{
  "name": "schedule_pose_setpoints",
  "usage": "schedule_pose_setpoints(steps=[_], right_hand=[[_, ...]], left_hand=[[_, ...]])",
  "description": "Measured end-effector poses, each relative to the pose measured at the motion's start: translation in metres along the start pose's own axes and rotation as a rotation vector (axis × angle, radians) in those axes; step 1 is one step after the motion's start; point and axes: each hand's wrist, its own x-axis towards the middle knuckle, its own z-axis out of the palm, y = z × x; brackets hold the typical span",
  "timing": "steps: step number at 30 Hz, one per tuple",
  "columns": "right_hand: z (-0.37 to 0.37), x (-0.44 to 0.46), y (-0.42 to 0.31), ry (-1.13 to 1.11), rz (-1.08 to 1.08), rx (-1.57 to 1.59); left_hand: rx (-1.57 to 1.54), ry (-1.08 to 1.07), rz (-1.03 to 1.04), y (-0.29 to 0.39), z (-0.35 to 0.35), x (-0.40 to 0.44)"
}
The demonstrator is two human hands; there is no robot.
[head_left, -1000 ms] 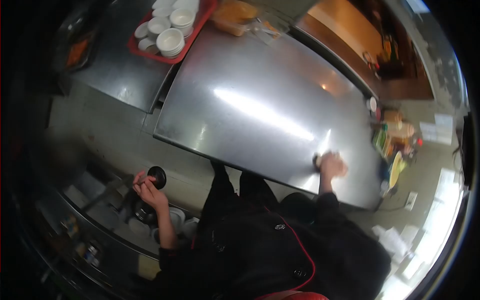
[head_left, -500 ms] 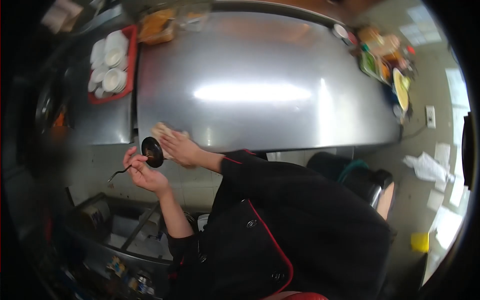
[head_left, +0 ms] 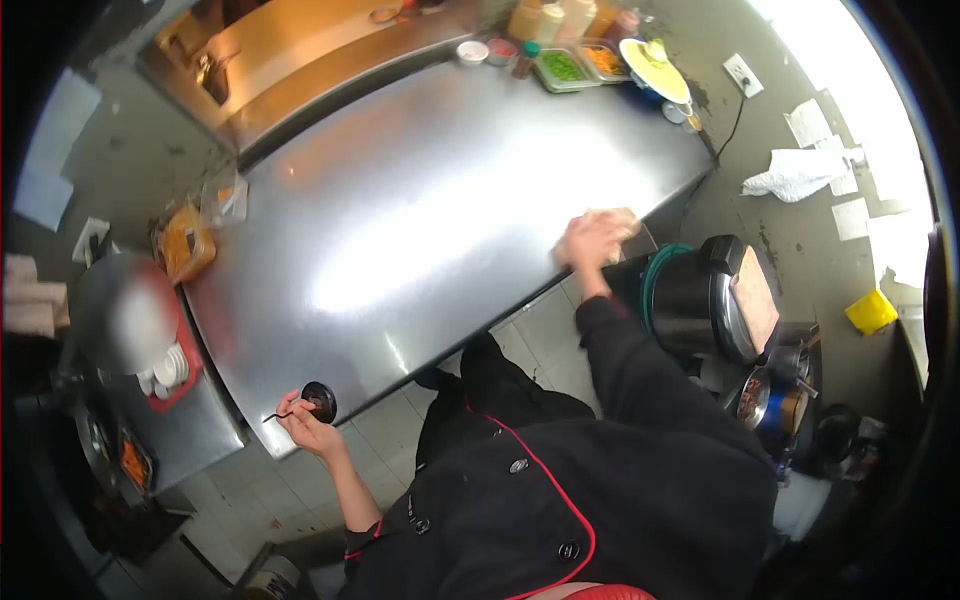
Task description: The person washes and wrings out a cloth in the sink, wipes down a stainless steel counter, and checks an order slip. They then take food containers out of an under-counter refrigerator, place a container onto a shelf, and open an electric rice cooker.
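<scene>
My left hand (head_left: 308, 428) is closed around a black ladle (head_left: 321, 398), held up near the front left corner of the steel table (head_left: 420, 250). The ladle's round bowl faces up, with some brownish residue inside. Its thin, bent handle sticks out to the left past my fingers. Farther right, my right hand (head_left: 590, 242) grips a pale, crumpled cloth (head_left: 624, 221) against the tabletop close to its front edge. The right fingers are blurred and partly merge with the cloth.
At the back right are a green-filled container (head_left: 563, 68), an orange-filled container (head_left: 603, 62), bottles (head_left: 575, 20) and a yellow plate (head_left: 655, 72). A large black cooker (head_left: 705, 300) stands right. Left are a red tray (head_left: 185, 375) and a plastic tub (head_left: 187, 245).
My right hand has swept the cloth from beside the left hand far to the right along the table's front edge. The left hand still holds the ladle. The view has turned.
</scene>
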Motion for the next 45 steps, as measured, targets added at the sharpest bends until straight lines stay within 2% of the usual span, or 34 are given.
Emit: schedule_pose_setpoints(steps=[2,3,4,5,6,7,8,9,11,12,13,14,15,16,17,18,19,20,21,22,23,24,25,26,28,29,31,35,39,41,43,45], right_hand=[[-0.032,-0.093,-0.049,0.11,-0.461,0.226],[-0.047,-0.142,-0.066,0.012,-0.692,0.346],[-0.064,-0.188,-0.079,-0.155,-0.902,0.444],[-0.081,-0.219,-0.092,-0.525,-1.059,0.519],[-0.051,-0.26,-0.102,-0.514,-1.289,0.379],[-0.067,-0.275,-0.112,-0.446,-1.492,0.406],[-0.091,-0.277,-0.131,-0.419,-1.686,0.219],[-0.093,-0.277,-0.145,-0.401,-1.78,0.248],[-0.08,-0.26,-0.169,-0.452,-1.828,0.403],[-0.065,-0.242,-0.182,-0.534,-1.786,0.485],[-0.047,-0.216,-0.193,-0.69,-1.649,0.58],[-0.029,-0.176,-0.199,-0.843,-1.443,0.664],[-0.015,-0.133,-0.198,-0.885,-1.275,0.706],[-0.016,-0.081,-0.184,-0.342,-1.371,0.372],[0.007,-0.027,-0.168,-0.471,-1.123,0.627],[0.002,0.037,-0.142,-0.497,-0.981,0.698],[0.019,0.087,-0.114,-0.207,-0.898,0.559],[0.012,0.141,-0.078,-0.091,-0.809,0.55],[0.015,0.194,-0.044,-0.194,-0.625,0.473],[0.041,0.237,-0.004,0.025,-0.555,0.351],[0.04,0.275,0.032,0.128,-0.462,0.194],[0.055,0.314,0.076,0.157,-0.391,0.131],[0.035,0.341,0.104,-0.018,-0.329,-0.063],[0.05,0.365,0.141,0.002,-0.311,-0.125],[0.063,0.394,0.175,0.021,-0.243,-0.146],[0.062,0.401,0.179,0.013,-0.189,-0.111],[0.085,0.413,0.192,0.073,-0.219,-0.121],[0.074,0.421,0.187,0.044,-0.189,-0.262],[0.087,0.451,0.206,0.027,-0.163,-0.349],[0.083,0.465,0.203,0.025,-0.119,-0.292],[0.071,0.472,0.189,0.02,-0.079,-0.233],[0.062,0.479,0.181,0.019,-0.053,-0.188]], left_hand=[[-0.019,-0.034,0.081,0.02,0.032,0.011],[-0.057,-0.064,0.084,0.033,0.05,0.015],[-0.086,-0.093,0.091,0.049,0.07,0.019],[-0.112,-0.119,0.105,0.064,0.089,0.023],[-0.144,-0.172,0.078,0.078,0.108,0.026],[-0.17,-0.213,0.056,0.093,0.127,0.026],[-0.174,-0.241,0.093,0.102,0.147,0.025],[-0.169,-0.264,0.135,0.108,0.168,0.027],[-0.126,-0.315,0.304,0.12,0.203,0.033],[-0.157,-0.309,0.266,0.134,0.223,0.035],[-0.193,-0.31,0.223,0.148,0.243,0.036],[-0.168,-0.332,0.187,0.16,0.258,0.039],[-0.128,-0.342,0.182,0.166,0.273,0.042],[-0.091,-0.352,0.17,0.168,0.289,0.045],[-0.058,-0.363,0.155,0.169,0.305,0.049],[0.023,-0.347,0.222,0.165,0.323,0.057],[0.082,-0.381,0.222,0.164,0.339,0.066],[0.139,-0.411,0.22,0.165,0.357,0.079],[0.195,-0.442,0.217,0.163,0.376,0.094],[0.224,-0.456,0.231,0.158,0.399,0.112],[0.254,-0.469,0.243,0.15,0.425,0.134],[0.145,-0.444,0.205,0.143,0.455,0.156],[0.099,-0.433,0.25,0.137,0.487,0.183],[0.029,-0.384,0.326,0.141,0.52,0.206],[-0.006,-0.3,0.077,0.131,0.586,0.256],[-0.144,-0.3,-0.017,0.116,0.619,0.283],[-0.339,-0.311,-0.117,0.161,0.656,0.283],[-0.018,-0.224,0.074,0.139,0.71,0.282],[0.14,-0.133,0.275,0.136,0.67,0.189],[0.281,-0.14,0.524,0.138,0.634,0.145],[0.553,-0.139,0.699,0.096,0.601,0.123],[0.536,-0.149,0.657,0.083,0.592,0.117]])
